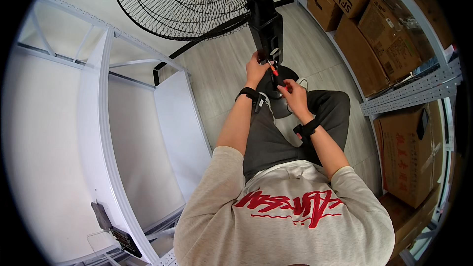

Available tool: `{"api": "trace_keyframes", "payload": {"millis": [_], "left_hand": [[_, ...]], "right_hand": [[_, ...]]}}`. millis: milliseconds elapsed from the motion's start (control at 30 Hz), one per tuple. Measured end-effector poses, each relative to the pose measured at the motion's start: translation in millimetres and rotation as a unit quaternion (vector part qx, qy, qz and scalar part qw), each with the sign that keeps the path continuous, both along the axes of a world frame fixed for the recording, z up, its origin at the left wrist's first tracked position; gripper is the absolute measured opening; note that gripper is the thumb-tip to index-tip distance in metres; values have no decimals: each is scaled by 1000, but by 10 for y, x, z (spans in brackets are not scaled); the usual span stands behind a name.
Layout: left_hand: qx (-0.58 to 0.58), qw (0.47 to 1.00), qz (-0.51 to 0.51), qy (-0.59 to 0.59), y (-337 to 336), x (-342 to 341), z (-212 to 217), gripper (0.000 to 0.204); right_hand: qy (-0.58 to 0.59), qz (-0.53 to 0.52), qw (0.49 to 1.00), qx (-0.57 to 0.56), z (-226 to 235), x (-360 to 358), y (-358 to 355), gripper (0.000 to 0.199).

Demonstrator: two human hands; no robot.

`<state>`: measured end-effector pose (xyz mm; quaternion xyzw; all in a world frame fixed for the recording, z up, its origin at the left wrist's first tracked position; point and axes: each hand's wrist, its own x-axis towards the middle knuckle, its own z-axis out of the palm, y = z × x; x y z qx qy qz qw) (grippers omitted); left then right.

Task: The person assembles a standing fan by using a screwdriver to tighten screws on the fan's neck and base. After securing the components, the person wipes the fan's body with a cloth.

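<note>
A black standing fan (pixel 266 29) is in front of me, its pole running down to a round dark base (pixel 283 111) between my feet. My left hand (pixel 255 72) is at the lower pole, its fingers closed around a slim tool with an orange-red end (pixel 274 71). Just right of it and nearer to me, my right hand (pixel 296 97) is bent in a pinch close to the pole's foot. A bit of red shows by those fingertips; what they hold is too small to make out. Black bands circle both wrists.
The wide wire fan cage (pixel 182 5) spreads to the upper left. White metal shelving (pixel 106 118) stands along my left, with a dark flat device (pixel 123 240) on it. At right, a shelf rack (pixel 414 91) carries several cardboard boxes (pixel 394 34). The floor (pixel 315 51) is grey wood-look tile.
</note>
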<state>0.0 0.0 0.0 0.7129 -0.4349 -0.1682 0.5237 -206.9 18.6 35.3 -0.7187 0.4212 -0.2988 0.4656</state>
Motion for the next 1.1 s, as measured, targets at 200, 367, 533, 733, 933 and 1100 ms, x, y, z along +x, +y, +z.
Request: {"api": "trace_keyframes", "payload": {"millis": [200, 367, 533, 733, 933, 1100], "left_hand": [[0, 1000, 15, -17, 78, 26, -5, 58], [26, 999, 19, -12, 98, -87, 117, 58], [8, 1000, 9, -7, 87, -18, 101, 57], [32, 999, 13, -10, 57, -101, 151, 56], [33, 999, 19, -2, 63, -73, 175, 56], [38, 999, 20, -11, 69, -106, 193, 56]], "right_hand": [[4, -22, 992, -128, -106, 11, -12, 31], [-22, 0, 999, -24, -92, -7, 38, 31], [-31, 6, 999, 30, 100, 22, 68, 31], [-11, -8, 999, 37, 186, -46, -10, 32], [18, -19, 991, -128, 185, -49, -36, 31], [23, -21, 984, -177, 245, -33, 13, 30]]}}
